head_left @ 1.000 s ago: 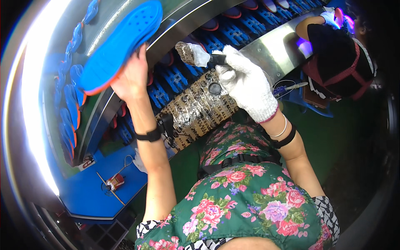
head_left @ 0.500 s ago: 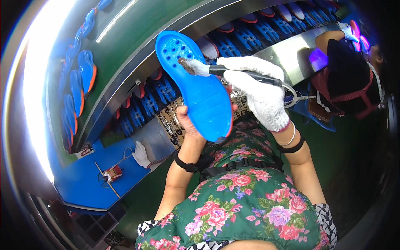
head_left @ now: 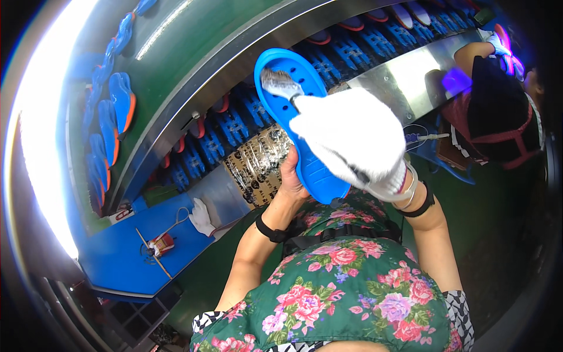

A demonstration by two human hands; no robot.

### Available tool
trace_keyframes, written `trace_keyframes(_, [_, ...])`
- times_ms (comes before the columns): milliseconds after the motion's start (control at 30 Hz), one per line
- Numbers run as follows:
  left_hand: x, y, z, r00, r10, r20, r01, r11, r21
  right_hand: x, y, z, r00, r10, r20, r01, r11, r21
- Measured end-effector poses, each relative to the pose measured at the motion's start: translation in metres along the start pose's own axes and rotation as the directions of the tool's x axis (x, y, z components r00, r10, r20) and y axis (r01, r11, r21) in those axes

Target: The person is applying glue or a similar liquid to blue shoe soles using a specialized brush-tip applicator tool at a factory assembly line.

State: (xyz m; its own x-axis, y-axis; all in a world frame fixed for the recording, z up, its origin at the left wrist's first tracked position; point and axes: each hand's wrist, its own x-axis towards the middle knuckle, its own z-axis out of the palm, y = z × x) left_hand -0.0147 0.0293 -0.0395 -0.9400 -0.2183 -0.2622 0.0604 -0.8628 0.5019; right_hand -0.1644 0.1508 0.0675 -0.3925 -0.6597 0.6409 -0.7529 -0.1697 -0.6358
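My bare left hand grips a blue shoe sole by its lower part, with the thumb on its near left edge. The sole is tilted, its hollow inner side up, and small round dimples show at its far end. In a white knit glove, my right hand is closed around a brush and covers much of the sole's middle. The brush's dark bristles touch the dimpled end. Most of the brush handle is hidden by the glove.
Blue soles with orange edges line the left. Beyond my hands runs a rack of blue holders. A taped cardboard box stands near my left hand. A blue tabletop bears a white glove. At right, a co-worker handles a sole.
The sole has shifted right and turned somewhat. My right hand has rolled over, back of the glove up, and the brush has moved farther toward the sole's far end.
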Motion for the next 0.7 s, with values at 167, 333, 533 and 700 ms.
trace_keyframes(167, [0.001, 0.002, -0.002, 0.999, 0.021, -0.044, -0.022, 0.999, -0.039, -0.007, -0.006, 0.004, 1.000, 0.000, 0.005, 0.000, 0.999, 0.043])
trace_keyframes(333, [0.000, 0.005, -0.006, 0.999, 0.016, -0.032, -0.016, 1.000, -0.014, -0.001, -0.006, 0.002, 1.000, 0.025, 0.009, -0.025, 1.000, 0.011])
trace_keyframes(533, [0.021, 0.016, 0.010, 0.993, 0.091, 0.080, -0.091, 0.996, 0.004, -0.006, -0.007, 0.019, 0.994, 0.048, -0.094, -0.028, 0.977, 0.210])
trace_keyframes(700, [0.027, 0.018, 0.014, 0.987, 0.152, 0.052, -0.146, 0.983, -0.110, -0.013, -0.002, 0.019, 0.991, 0.050, -0.127, -0.035, 0.993, 0.117])
